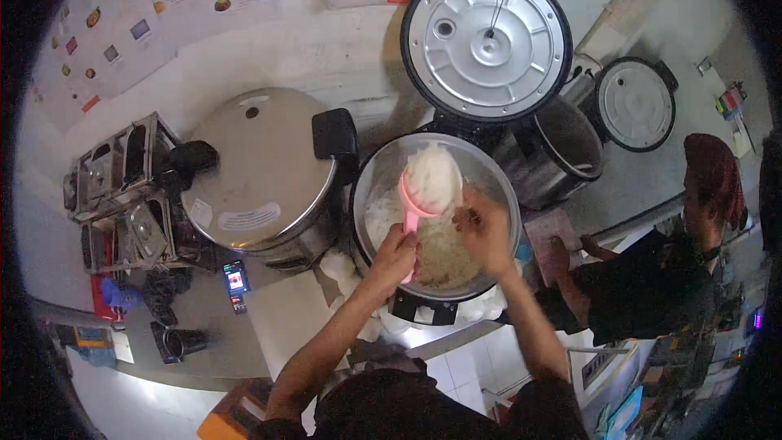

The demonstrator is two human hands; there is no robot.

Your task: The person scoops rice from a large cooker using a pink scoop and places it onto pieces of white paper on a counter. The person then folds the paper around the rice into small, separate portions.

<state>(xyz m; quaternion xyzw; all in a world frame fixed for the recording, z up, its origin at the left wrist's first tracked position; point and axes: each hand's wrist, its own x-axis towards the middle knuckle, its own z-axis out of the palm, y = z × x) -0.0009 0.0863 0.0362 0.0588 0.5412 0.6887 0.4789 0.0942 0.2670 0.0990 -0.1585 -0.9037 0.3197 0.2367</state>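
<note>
My left hand (396, 256) grips the handle of a pink plastic scoop (418, 211), tilted over an uncovered rice cooker. White cooked rice (432, 178) is heaped in the scoop's bowl. Close to the right side of that heap is my right hand (486, 229), blurred, with its fingers bent; whether it touches the rice cannot be told. Below both hands, more rice (449, 256) lies in the metal pot (506, 195) of the cooker. The cooker's round metal lid (489, 49) stands raised behind it.
A large lidded cooker (263, 165) stands at left, beside metal containers (149, 220). A phone (235, 284) and a white board (290, 311) lie on the counter. Behind right are a deep metal pot (568, 140) and another round lid (635, 104). A co-worker (647, 287) stands at right.
</note>
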